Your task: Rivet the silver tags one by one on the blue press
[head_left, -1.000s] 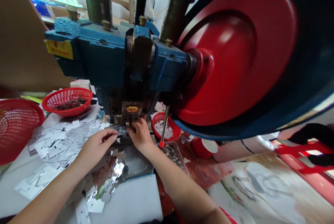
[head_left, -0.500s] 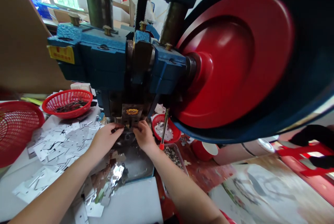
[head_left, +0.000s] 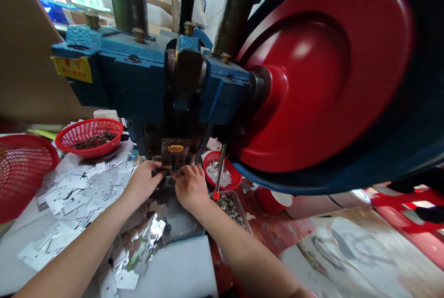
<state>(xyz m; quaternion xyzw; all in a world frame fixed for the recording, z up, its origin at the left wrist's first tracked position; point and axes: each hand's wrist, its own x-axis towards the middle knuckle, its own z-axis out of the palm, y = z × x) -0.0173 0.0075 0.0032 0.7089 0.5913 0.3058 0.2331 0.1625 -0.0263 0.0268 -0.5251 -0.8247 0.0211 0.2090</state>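
Both hands are at the die under the ram of a blue punch press [head_left: 138, 80]. My left hand [head_left: 144, 183] is on the die's left side, thumb and fingers pinched together at its edge. Opposite it, my right hand [head_left: 191, 188] has its fingers curled, the index finger and thumb pointing in at the die. What the fingertips hold is too small and dark to make out. Above them is the tool block [head_left: 175, 148] with a yellow label. Flat metal pieces [head_left: 157, 228] lie on the press bed [head_left: 183, 214] in front of my hands.
White metal plates [head_left: 79, 191] are heaped on the left, near a red basket [head_left: 89, 138] of dark parts. Right of the die are a smaller red basket [head_left: 222, 173], a red-tipped lever [head_left: 219, 173] and a clear tray [head_left: 236, 210] of small bits. A large red flywheel [head_left: 322, 71] overhangs the right.
My right hand has curled its fingers more and turned its back further upward at the die. My left hand has shifted very slightly. The press looks slightly nearer as the view moves.
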